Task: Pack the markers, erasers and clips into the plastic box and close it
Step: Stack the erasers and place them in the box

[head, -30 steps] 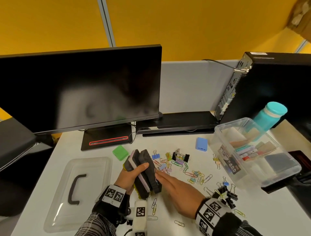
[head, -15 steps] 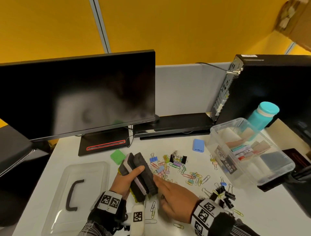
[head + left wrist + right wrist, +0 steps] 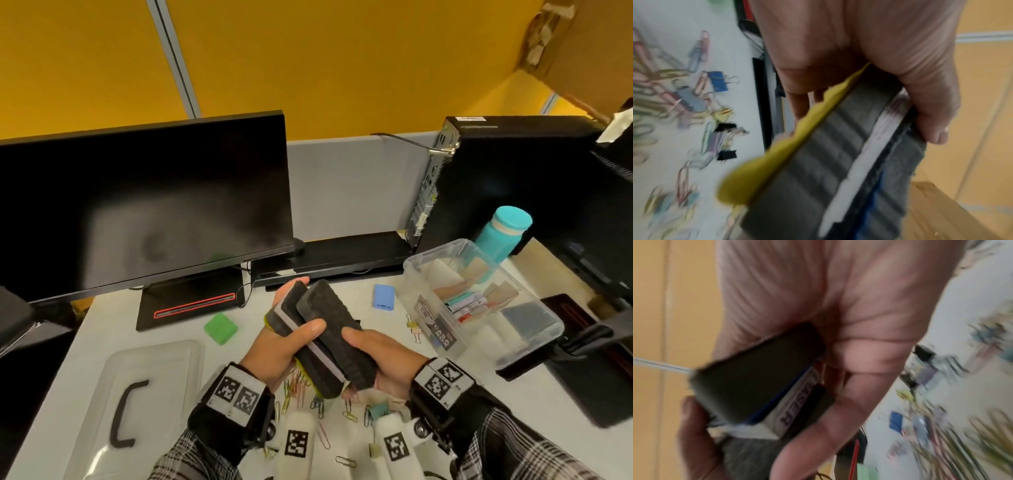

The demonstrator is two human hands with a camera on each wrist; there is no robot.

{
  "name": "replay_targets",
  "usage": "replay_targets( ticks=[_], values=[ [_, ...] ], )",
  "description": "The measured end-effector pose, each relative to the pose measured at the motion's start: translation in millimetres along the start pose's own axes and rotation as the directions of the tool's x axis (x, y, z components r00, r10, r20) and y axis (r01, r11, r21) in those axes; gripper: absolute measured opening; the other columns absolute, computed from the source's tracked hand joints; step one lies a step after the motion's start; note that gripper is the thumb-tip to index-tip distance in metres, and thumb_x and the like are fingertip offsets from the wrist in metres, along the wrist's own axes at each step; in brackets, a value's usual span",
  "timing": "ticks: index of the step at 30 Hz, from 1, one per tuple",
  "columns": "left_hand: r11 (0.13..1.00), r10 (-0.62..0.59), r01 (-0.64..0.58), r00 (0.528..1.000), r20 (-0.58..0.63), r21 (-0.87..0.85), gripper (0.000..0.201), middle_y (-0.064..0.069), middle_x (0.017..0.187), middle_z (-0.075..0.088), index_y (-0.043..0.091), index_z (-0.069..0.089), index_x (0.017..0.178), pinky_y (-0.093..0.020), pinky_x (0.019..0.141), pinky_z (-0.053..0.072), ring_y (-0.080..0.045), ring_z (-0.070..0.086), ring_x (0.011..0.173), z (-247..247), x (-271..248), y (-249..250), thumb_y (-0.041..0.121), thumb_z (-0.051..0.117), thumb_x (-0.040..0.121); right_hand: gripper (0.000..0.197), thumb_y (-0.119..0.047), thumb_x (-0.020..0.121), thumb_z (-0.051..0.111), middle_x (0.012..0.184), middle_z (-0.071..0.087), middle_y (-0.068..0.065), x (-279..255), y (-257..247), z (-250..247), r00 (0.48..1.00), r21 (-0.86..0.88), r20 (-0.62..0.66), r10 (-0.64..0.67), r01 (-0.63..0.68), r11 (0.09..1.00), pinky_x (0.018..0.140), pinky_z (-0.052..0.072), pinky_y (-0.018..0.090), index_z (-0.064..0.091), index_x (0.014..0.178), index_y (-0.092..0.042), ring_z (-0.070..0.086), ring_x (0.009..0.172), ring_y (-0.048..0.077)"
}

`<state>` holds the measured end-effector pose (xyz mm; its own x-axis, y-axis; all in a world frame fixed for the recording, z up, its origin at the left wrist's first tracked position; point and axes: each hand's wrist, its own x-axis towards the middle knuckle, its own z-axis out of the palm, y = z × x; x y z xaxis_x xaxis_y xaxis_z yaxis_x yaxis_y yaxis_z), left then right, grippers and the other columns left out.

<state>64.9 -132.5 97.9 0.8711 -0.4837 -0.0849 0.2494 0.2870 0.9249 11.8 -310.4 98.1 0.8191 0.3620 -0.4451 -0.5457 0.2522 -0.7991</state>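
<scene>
A stack of dark felt board erasers (image 3: 329,329) with yellow, white and blue backs is held above the desk between both hands. My left hand (image 3: 303,308) grips its left side, thumb on top. My right hand (image 3: 356,359) grips the near right end. The wrist views show the stack (image 3: 838,162) (image 3: 756,378) in each palm. The clear plastic box (image 3: 442,245) stands open at the right with markers (image 3: 467,303) inside. Its lid (image 3: 154,359) lies at the left. A green eraser (image 3: 221,327), a blue eraser (image 3: 383,297) and several clips (image 3: 301,387) lie on the desk.
A monitor (image 3: 137,205) stands at the back left and a computer tower (image 3: 513,178) at the back right. A teal bottle (image 3: 503,233) stands behind the box. A black device (image 3: 599,359) lies at the desk's right edge.
The eraser stack has been lifted off the desk. My right hand, earlier flat against its side, now grips it together with the left.
</scene>
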Motion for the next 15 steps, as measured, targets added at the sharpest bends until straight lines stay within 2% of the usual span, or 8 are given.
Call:
replay_targets(
  ticks=[3,5,7,8,10,11,13,15],
  values=[
    [0.973,0.051,-0.044,0.998,-0.026,0.227,0.078,-0.001,0.127,0.056,0.033,0.038,0.134,-0.034,0.089,0.053,-0.016,0.059,0.114,8.1,10.7,12.3,0.031,0.076,0.066,0.04,-0.042,0.081,0.06,0.087,0.071,0.009,-7.7,-12.7,-15.5,0.99,-0.139,-0.092,-0.106,0.093,0.986,0.06,0.056,0.034,0.064,0.104,-0.01,0.068,0.075,0.022],
    [0.963,0.056,-0.029,0.994,-0.094,0.268,0.067,0.005,0.126,0.055,0.039,0.038,0.134,-0.034,0.089,0.053,-0.01,0.06,0.111,14.8,16.7,20.3,0.035,0.071,0.076,0.036,-0.042,0.08,0.067,0.089,0.07,0.005,-12.4,-19.9,-28.7,0.958,-0.351,-0.183,-0.221,0.146,0.925,0.07,0.058,0.037,0.063,0.103,-0.014,0.068,0.08,0.021],
    [0.953,-0.016,0.049,0.994,-0.11,0.298,0.051,0.005,0.119,0.055,0.037,0.038,0.134,-0.034,0.085,0.054,-0.011,0.059,0.107,31.3,20.9,24.3,0.04,0.059,0.087,0.042,-0.045,0.075,0.073,0.096,0.067,-0.002,-17.5,-23.2,-41.7,0.92,-0.609,-0.2,-0.336,0.152,0.778,0.077,0.056,0.031,0.059,0.106,-0.021,0.066,0.088,0.014],
    [0.932,-0.067,0.101,0.992,-0.111,0.348,0.051,0.005,0.115,0.053,0.036,0.038,0.133,-0.034,0.082,0.056,-0.011,0.058,0.104,41.3,23.0,23.0,0.044,0.055,0.086,0.047,-0.048,0.072,0.074,0.099,0.064,-0.005,-20.2,-24.6,-46.6,0.91,-0.704,-0.186,-0.37,0.139,0.697,0.075,0.055,0.026,0.056,0.109,-0.025,0.064,0.089,0.01],
    [0.898,-0.096,0.148,0.985,-0.143,0.415,0.052,0.009,0.109,0.052,0.035,0.041,0.128,-0.033,0.074,0.059,-0.012,0.059,0.098,57.4,24.2,19.8,0.049,0.057,0.079,0.058,-0.056,0.067,0.074,0.103,0.06,-0.008,-22.8,-25.1,-51.6,0.894,-0.809,-0.175,-0.412,0.108,0.578,0.074,0.052,0.022,0.051,0.113,-0.029,0.061,0.089,0.006],
    [0.898,-0.094,0.16,0.98,-0.177,0.409,0.048,0.009,0.107,0.053,0.035,0.044,0.123,-0.033,0.07,0.059,-0.014,0.061,0.096,75.5,30.7,14.4,0.047,0.06,0.08,0.064,-0.059,0.066,0.073,0.106,0.057,-0.008,-30.4,-27.4,-64.2,0.882,-0.848,-0.168,-0.44,0.098,0.521,0.077,0.052,0.022,0.049,0.116,-0.029,0.059,0.091,0.005],
    [0.917,-0.117,0.194,0.966,-0.231,0.349,0.04,0.006,0.106,0.054,0.034,0.046,0.117,-0.036,0.064,0.06,-0.017,0.061,0.094,81.5,32.8,10.7,0.043,0.062,0.082,0.072,-0.063,0.065,0.071,0.112,0.05,-0.009,-30.2,-29.8,-60.8,0.867,-0.911,-0.151,-0.475,0.064,0.407,0.084,0.051,0.026,0.044,0.122,-0.027,0.054,0.096,0.006],
    [0.925,-0.112,0.199,0.957,-0.268,0.325,0.036,0.004,0.105,0.056,0.032,0.048,0.115,-0.037,0.064,0.06,-0.016,0.062,0.092,96.3,39.7,4.0,0.039,0.064,0.083,0.076,-0.065,0.066,0.069,0.115,0.044,-0.008,-35.0,-33.1,-67.5,0.858,-0.956,-0.109,-0.502,0.047,0.288,0.088,0.048,0.03,0.04,0.125,-0.027,0.049,0.101,0.009]
  ],
)
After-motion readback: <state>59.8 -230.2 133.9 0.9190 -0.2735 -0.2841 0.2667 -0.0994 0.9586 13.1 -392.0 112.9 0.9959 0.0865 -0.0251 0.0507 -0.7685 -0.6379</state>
